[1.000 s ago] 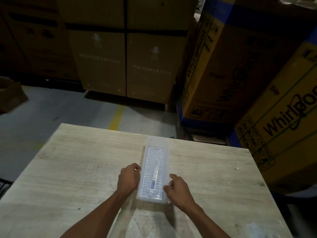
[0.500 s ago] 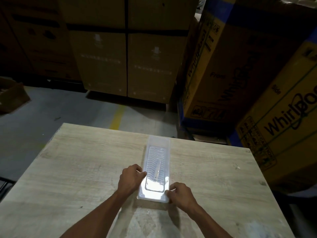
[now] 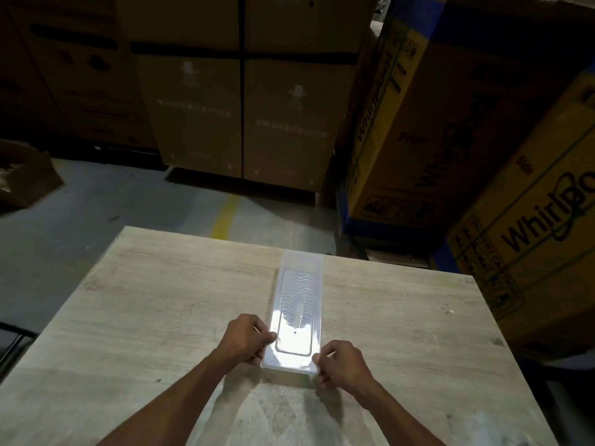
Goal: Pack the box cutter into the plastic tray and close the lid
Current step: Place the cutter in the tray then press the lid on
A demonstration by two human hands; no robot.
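A long clear plastic tray [image 3: 297, 268] lies lengthwise on the wooden table [image 3: 161, 317], its clear lid on top and glaring white at the near end. Through the lid the box cutter [image 3: 299, 312] shows only faintly as a pale slim shape on the ribbed floor. My left hand [image 3: 246, 338] grips the tray's near left edge, thumb on the lid. At the near right corner my right hand [image 3: 343, 365] holds the tray with curled fingers.
Large cardboard appliance boxes [image 3: 450, 123] stand close behind the table's far right side. More boxes [image 3: 244, 91] line the back across a grey concrete floor with a yellow line [image 3: 223, 215]. A small open carton [image 3: 22, 175] sits at the far left.
My right hand has slid back from the tray's right side to its near right corner. The left hand has closed in on the left edge, and glare now covers the lid's near end.
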